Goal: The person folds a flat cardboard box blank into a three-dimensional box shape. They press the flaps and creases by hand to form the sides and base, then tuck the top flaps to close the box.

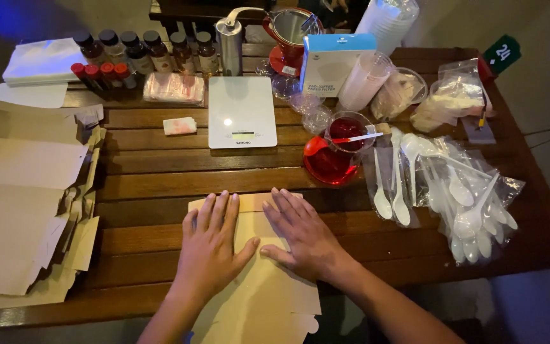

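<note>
**Tan cardboard sheet, both hands flat**

Tan cardboard sheet [259, 280] lies at the near edge of the wooden tabletop [154, 178], its near end reaching past the edge toward me. My left hand [210, 245] and right hand [303, 236] rest on it side by side, palms down, fingers spread, gripping nothing; thumbs nearly meet. Beyond: white digital scale [242, 111]. To the right: red glass dripper [333, 156], bagged white plastic spoons [459, 191]. Left: stack of flat cardboard blanks [20, 210].
</note>
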